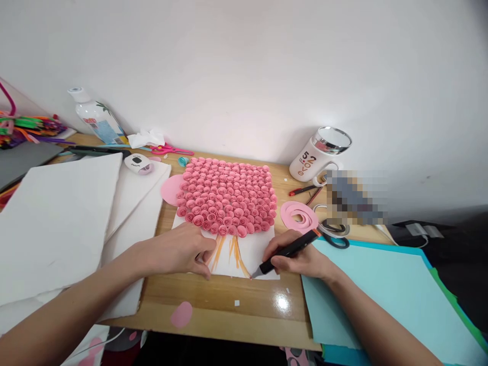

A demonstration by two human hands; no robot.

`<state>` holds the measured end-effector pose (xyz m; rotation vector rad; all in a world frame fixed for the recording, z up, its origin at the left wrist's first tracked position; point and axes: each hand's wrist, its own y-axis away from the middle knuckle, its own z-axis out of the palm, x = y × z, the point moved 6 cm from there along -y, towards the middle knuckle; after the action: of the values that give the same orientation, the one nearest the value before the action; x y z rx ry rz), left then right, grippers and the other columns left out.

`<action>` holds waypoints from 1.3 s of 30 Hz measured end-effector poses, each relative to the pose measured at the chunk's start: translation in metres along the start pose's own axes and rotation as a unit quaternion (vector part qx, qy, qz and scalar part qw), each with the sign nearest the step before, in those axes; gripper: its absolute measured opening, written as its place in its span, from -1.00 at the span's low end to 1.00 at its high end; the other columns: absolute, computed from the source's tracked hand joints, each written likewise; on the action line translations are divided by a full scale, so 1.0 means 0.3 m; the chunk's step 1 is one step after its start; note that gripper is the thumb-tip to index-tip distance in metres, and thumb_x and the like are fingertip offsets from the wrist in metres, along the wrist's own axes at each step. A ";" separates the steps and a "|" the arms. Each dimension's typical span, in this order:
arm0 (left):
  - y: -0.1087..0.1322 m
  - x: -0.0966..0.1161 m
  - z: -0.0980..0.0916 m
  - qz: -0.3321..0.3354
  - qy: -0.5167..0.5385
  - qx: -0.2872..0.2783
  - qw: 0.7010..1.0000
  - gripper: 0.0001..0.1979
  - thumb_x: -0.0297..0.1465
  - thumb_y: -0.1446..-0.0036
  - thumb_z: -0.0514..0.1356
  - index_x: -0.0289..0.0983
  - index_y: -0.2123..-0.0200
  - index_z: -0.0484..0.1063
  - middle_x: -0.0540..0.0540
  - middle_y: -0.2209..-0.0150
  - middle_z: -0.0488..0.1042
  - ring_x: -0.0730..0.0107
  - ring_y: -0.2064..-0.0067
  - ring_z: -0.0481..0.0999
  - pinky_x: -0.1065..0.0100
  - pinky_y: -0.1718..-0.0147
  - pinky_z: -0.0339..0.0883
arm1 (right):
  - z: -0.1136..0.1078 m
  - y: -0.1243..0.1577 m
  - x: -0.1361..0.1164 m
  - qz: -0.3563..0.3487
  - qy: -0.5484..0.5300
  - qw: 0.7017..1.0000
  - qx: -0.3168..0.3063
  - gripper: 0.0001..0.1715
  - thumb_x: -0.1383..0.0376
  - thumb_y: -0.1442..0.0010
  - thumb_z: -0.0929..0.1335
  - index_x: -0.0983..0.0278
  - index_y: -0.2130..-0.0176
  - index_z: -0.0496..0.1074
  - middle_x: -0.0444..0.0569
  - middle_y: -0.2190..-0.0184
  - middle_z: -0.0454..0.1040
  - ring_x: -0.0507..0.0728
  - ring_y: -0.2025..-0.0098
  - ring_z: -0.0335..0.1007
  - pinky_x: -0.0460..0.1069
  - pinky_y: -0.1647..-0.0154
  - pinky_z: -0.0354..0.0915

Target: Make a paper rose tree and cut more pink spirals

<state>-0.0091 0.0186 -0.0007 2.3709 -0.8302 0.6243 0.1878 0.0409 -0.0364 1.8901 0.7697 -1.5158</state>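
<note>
A white sheet of paper (pixel 224 264) lies on the desk, its upper part covered by rows of pink rolled paper roses (pixel 229 198). Orange-brown strokes (pixel 234 251) fan downward below the flowers. My right hand (pixel 297 254) grips a black marker (pixel 287 251) with an orange end; its grey tip meets the paper near the lower right edge, at the end of a curved stroke. With fingers curled, my left hand (pixel 186 249) holds down the sheet's left side. Its fingertips are partly hidden.
White foam boards (pixel 64 213) lie left, with a correction-tape-like dispenser (pixel 138 163) on them. Behind are a bottle (pixel 98 117) and pink scissors (pixel 171 150). To the right are a mug (pixel 318 155), a pink paper spiral (pixel 299 216), dark-handled scissors (pixel 335 241) and light-blue sheets (pixel 389 290).
</note>
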 end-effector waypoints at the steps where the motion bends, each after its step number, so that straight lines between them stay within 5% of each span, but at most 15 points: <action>1: -0.001 -0.003 0.001 0.004 0.005 0.004 1.000 -0.74 -0.38 0.05 0.34 -0.29 0.58 0.30 0.09 0.59 0.34 0.51 0.52 0.28 0.45 0.54 -0.02 | -0.005 -0.001 -0.003 -0.003 0.003 1.000 0.014 -0.75 0.20 -0.13 0.37 0.35 0.32 0.53 -0.07 0.60 0.48 -0.01 0.61 0.34 -0.15 0.63 0.25; 4: -0.003 -0.011 0.004 0.008 0.019 0.010 1.000 -0.72 -0.37 0.06 0.34 -0.29 0.60 0.28 0.10 0.60 0.33 0.53 0.52 0.27 0.45 0.55 -0.02 | -0.021 -0.002 -0.015 -0.018 0.021 0.998 0.064 -0.77 0.21 -0.13 0.38 0.32 0.27 0.53 -0.05 0.50 0.50 -0.04 0.60 0.29 -0.15 0.62 0.23; 9: -0.005 -0.016 0.010 0.008 0.026 0.010 1.000 -0.72 -0.35 0.03 0.32 -0.29 0.61 0.29 0.10 0.60 0.30 0.52 0.53 0.26 0.44 0.56 -0.04 | -0.004 -0.006 -0.013 -0.010 -0.011 0.999 0.034 -0.76 0.19 -0.13 0.38 0.32 0.32 0.53 -0.10 0.63 0.44 -0.03 0.64 0.25 -0.15 0.66 0.20; 13: -0.006 -0.016 0.011 0.011 0.015 0.012 1.000 -0.75 -0.32 0.02 0.31 -0.28 0.59 0.34 0.09 0.59 0.31 0.50 0.51 0.28 0.44 0.56 -0.04 | -0.013 -0.007 -0.019 -0.015 0.009 0.997 0.069 -0.75 0.19 -0.13 0.39 0.30 0.24 0.52 -0.06 0.49 0.49 -0.03 0.58 0.27 -0.15 0.61 0.21; 39: -0.008 -0.018 0.013 -0.025 0.001 -0.009 1.000 -0.77 -0.36 0.08 0.36 -0.28 0.58 0.36 0.08 0.59 0.38 0.48 0.50 0.31 0.45 0.55 -0.04 | 0.002 -0.003 -0.010 -0.024 0.013 0.999 0.037 -0.75 0.19 -0.11 0.40 0.32 0.26 0.54 -0.01 0.47 0.56 0.03 0.49 0.42 -0.12 0.50 0.35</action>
<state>-0.0104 0.0200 -0.0076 2.3669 -0.7706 0.5981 0.1862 0.0410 -0.0338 1.9621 0.7852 -1.5711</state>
